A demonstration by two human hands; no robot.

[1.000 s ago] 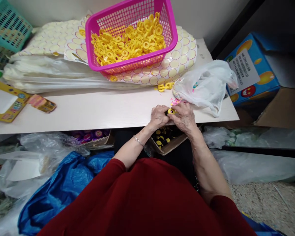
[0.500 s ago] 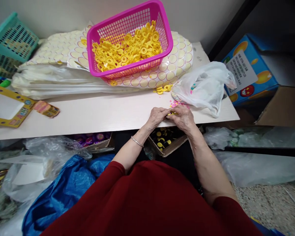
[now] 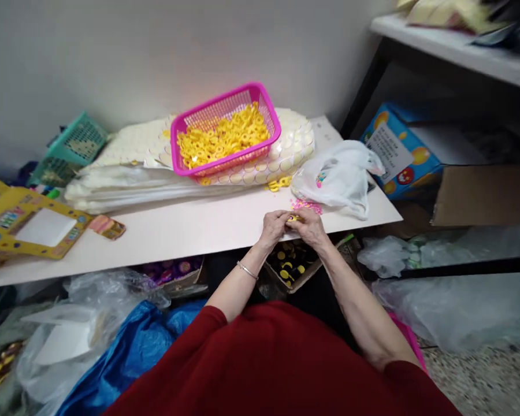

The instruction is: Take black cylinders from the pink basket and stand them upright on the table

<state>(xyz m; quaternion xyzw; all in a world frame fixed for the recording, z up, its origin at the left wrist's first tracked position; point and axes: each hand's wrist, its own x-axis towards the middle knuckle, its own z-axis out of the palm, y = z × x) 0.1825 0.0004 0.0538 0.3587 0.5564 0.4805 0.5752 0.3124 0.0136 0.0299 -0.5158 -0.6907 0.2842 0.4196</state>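
Both hands meet over the front edge of the white table (image 3: 208, 222), their fingertips pinched together. Between them is a small yellow plastic piece (image 3: 293, 218), mostly covered by fingers. My left hand (image 3: 273, 227) grips it from the left, a bracelet on that wrist. My right hand (image 3: 311, 227) closes on it from the right. Tiny pink rings (image 3: 307, 205) lie scattered just beyond the right hand, beside a white plastic bag (image 3: 342, 179). Below the hands, under the table edge, an open carton (image 3: 304, 281) holds black and yellow round pieces (image 3: 288, 267).
A pink basket (image 3: 274, 122) of yellow ring-shaped pieces (image 3: 225, 137) rests on printed sheets (image 3: 299, 141). Loose yellow pieces (image 3: 279, 184) lie before it. Yellow packaging (image 3: 69, 240) and a teal basket (image 3: 80, 138) stand left. At right are a blue box (image 3: 392, 153) and a shelf (image 3: 455, 49).
My view has tilted up and shows more wall and the shelf at right. Both hands stay together at the table edge, still closed on the yellow piece.
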